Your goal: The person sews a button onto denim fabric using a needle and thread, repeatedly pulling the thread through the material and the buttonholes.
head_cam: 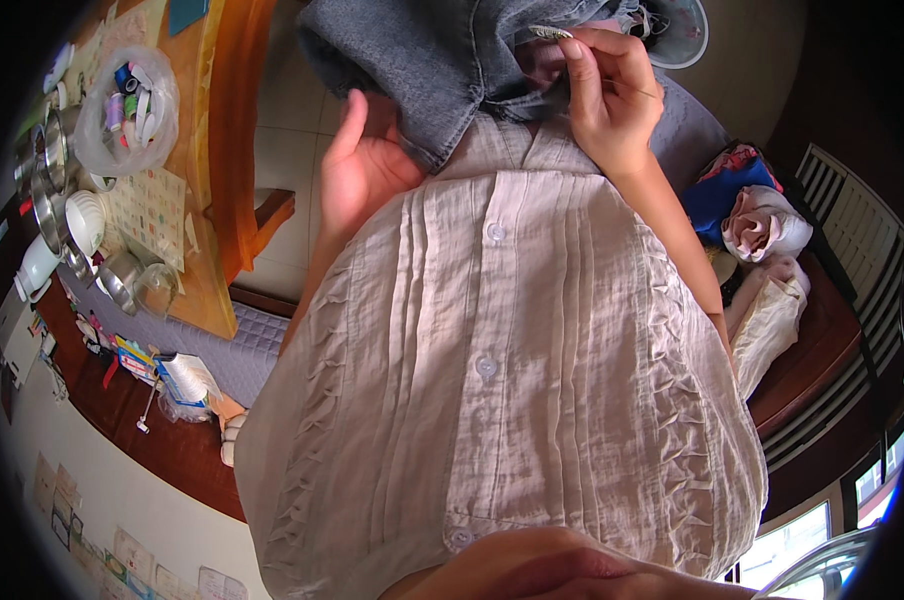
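Observation:
Dark grey-blue denim garment point(429, 67) lies across my lap, its stitched seam and hem edge turned towards me. My left hand point(369, 165) is palm up at its left edge, thumb apart; the denim covers some of its fingers. Above the garment's right side, my right hand point(613, 97) pinches a small silver leaf-shaped piece point(549, 32) between thumb and forefinger. A thin needle-like sliver point(633, 88) sticks out from its curled fingers. Pinkish cloth point(542, 60) shows in the denim's opening.
A wooden table point(216, 150) at left bears a clear plastic bag point(126, 112) of thread spools, with metal pots point(51, 195) beyond. A bin point(681, 30) stands at upper right. Folded clothes point(767, 225) lie on a dark wooden seat point(819, 345) at right.

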A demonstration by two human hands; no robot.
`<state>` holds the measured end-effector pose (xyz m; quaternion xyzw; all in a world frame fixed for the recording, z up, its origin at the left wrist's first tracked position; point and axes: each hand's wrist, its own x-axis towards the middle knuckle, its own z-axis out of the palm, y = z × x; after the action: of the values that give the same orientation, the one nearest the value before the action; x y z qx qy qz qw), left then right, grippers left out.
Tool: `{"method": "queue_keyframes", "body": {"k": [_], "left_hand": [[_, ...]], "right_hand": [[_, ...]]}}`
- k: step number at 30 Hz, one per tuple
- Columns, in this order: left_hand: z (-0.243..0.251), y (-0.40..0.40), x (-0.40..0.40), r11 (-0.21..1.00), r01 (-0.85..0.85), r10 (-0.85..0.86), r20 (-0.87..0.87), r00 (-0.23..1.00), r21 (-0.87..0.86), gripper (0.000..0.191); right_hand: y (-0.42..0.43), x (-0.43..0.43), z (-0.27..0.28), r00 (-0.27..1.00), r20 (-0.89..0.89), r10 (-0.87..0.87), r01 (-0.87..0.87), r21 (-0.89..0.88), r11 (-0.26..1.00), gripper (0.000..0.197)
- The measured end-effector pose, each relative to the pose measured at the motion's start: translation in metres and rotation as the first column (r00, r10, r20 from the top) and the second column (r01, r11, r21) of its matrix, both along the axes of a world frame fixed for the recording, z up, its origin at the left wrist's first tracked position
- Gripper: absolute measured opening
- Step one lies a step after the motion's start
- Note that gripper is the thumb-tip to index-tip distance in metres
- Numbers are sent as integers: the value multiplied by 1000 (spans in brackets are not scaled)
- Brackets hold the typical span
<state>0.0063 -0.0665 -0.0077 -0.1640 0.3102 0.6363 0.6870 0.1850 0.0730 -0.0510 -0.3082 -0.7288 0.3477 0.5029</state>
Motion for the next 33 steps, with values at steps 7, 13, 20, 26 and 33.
{"method": "queue_keyframes", "body": {"k": [7,13,20,26,33], "left_hand": [[-2,22,-1,960,276,-276,-301,913,-43,34],[32,44,8,941,286,-175,-461,870,182,21],[39,67,15,877,258,-22,-502,864,405,22],[32,62,23,816,437,109,-843,527,379,14],[53,66,40,926,312,-75,-703,707,215,14]], "right_hand": [[-12,2,19,974,-226,-26,-74,-421,904,8],[-7,6,88,912,-403,-77,-37,-269,962,13],[-11,13,94,959,-277,-64,-49,-383,923,11],[-17,14,91,947,-312,-75,-119,-558,821,13],[-19,16,89,936,-345,-64,-176,-619,766,14]]}}
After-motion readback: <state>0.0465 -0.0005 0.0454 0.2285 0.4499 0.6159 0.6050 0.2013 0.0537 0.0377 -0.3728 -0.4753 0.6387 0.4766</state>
